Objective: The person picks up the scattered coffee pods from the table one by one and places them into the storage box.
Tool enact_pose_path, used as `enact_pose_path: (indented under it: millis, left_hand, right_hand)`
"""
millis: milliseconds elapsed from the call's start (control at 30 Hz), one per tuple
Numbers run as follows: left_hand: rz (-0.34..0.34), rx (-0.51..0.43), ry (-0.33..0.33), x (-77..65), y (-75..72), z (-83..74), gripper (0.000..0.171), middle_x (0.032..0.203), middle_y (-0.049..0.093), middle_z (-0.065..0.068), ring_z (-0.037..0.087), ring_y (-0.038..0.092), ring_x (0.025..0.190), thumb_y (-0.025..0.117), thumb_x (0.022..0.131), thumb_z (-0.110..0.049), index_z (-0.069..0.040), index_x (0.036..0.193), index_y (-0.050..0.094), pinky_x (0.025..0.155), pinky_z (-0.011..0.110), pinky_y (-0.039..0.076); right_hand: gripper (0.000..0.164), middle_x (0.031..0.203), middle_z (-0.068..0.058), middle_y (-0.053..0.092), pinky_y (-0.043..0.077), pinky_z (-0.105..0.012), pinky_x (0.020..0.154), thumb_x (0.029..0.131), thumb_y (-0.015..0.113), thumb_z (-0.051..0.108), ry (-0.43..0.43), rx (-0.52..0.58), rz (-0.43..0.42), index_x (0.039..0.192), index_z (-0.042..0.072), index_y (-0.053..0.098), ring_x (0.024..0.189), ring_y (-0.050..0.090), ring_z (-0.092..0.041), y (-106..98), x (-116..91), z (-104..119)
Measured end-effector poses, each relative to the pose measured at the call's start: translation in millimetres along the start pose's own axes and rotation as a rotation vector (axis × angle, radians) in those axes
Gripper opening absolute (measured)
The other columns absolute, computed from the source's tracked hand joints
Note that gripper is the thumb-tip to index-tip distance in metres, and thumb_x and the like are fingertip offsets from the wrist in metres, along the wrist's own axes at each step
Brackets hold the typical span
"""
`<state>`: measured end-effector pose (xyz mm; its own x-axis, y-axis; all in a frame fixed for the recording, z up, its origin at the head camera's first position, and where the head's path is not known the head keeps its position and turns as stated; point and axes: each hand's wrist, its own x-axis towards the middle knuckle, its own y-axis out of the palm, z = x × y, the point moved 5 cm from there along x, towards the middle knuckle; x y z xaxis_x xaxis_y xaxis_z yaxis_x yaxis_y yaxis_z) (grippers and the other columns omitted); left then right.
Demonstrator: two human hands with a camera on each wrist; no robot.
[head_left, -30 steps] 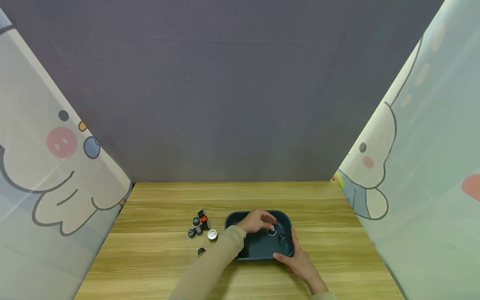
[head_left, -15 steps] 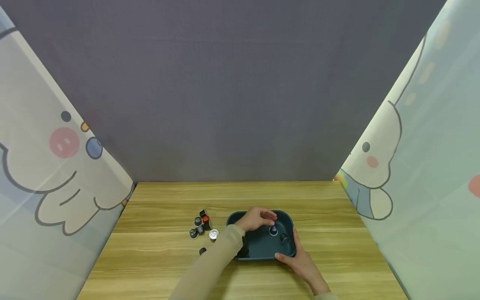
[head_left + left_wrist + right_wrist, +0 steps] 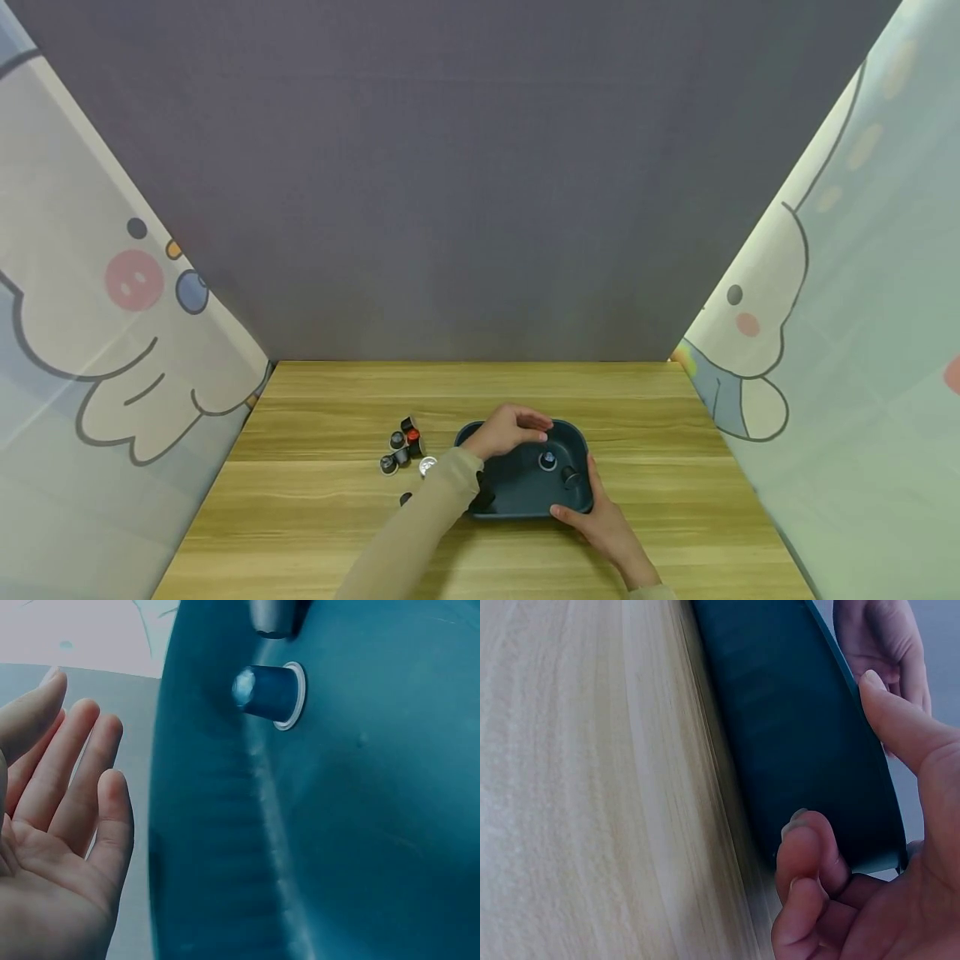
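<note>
A dark blue-green tray (image 3: 517,510) lies on the table. Inside it, a blue coffee capsule (image 3: 548,461) stands on its wide rim, also seen as the blue capsule (image 3: 270,691) in the left wrist view. A darker capsule (image 3: 570,477) lies close by, near the tray's right wall. My left hand (image 3: 510,429) hovers over the tray's far side, fingers extended and holding nothing; its palm (image 3: 56,877) shows in the left wrist view. With thumb on the rim and fingers around the outside, my right hand (image 3: 603,525) grips the tray's near right corner.
Left of the tray, several dark capsules (image 3: 397,450) sit in a cluster with a red-topped capsule (image 3: 413,436). A silver-lidded capsule (image 3: 427,466) and another dark capsule (image 3: 406,498) are partly covered by my left sleeve (image 3: 420,525). A grey backdrop (image 3: 480,208) rises behind the wooden table (image 3: 315,500).
My left hand has let go of the blue capsule, which now stands in the tray, and has lifted slightly up and left. My right hand keeps its hold on the tray corner.
</note>
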<state>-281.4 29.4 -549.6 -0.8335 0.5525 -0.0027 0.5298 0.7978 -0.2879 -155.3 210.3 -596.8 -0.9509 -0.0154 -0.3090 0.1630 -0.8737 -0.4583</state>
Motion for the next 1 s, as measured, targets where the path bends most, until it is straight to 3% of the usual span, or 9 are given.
enact_pose_path:
  millis: [333, 433, 600, 800, 1000]
  left_hand:
    - [-0.029, -0.034, 0.060, -12.9, -17.6, -11.2, 0.029, 0.119, 0.070, 0.012, 0.014, 0.067, 0.105, 0.072, 0.092, -0.011, -0.006, 0.121, 0.072, 0.087, 0.028, 0.055]
    - [-0.057, -0.008, 0.098, -16.5, -22.3, -14.2, 0.028, 0.117, 0.071, 0.009, 0.017, 0.066, 0.106, 0.072, 0.092, -0.010, -0.006, 0.120, 0.072, 0.088, 0.029, 0.054]
    - [-0.093, 0.003, 0.103, -25.9, -27.9, -23.0, 0.029, 0.118, 0.070, 0.010, 0.025, 0.065, 0.109, 0.071, 0.093, -0.009, -0.005, 0.121, 0.071, 0.088, 0.030, 0.054]
    - [-0.111, -0.006, 0.122, -34.5, -37.1, -22.4, 0.032, 0.118, 0.071, 0.003, 0.019, 0.066, 0.109, 0.072, 0.093, -0.014, -0.005, 0.124, 0.071, 0.087, 0.030, 0.054]
    - [-0.127, -0.048, 0.128, -46.0, -47.8, -24.2, 0.033, 0.121, 0.069, 0.008, 0.032, 0.064, 0.114, 0.072, 0.093, -0.012, -0.004, 0.125, 0.069, 0.087, 0.032, 0.055]
  right_hand:
    - [0.120, 0.057, 0.000, 0.047, 0.042, -0.028, 0.052, 0.081, 0.082, 0.043, 0.007, -0.010, -0.011, 0.162, 0.022, -0.004, 0.050, 0.049, -0.015, 1, 0, 3]
    - [0.119, 0.057, 0.000, 0.047, 0.042, -0.028, 0.053, 0.081, 0.082, 0.042, 0.009, -0.016, -0.011, 0.162, 0.023, -0.004, 0.050, 0.049, -0.015, -1, 0, 4]
    - [0.120, 0.062, -0.002, 0.050, 0.043, -0.029, 0.054, 0.081, 0.082, 0.043, 0.017, -0.034, -0.015, 0.162, 0.024, -0.004, 0.052, 0.051, -0.016, -3, -1, 4]
    - [0.119, 0.066, -0.005, 0.051, 0.044, -0.029, 0.054, 0.081, 0.083, 0.044, 0.029, -0.031, -0.020, 0.162, 0.025, -0.003, 0.052, 0.051, -0.017, -2, 0, 4]
    - [0.119, 0.062, -0.003, 0.048, 0.043, -0.029, 0.053, 0.081, 0.083, 0.042, 0.022, -0.021, -0.020, 0.162, 0.024, -0.003, 0.050, 0.049, -0.016, -2, -3, 6]
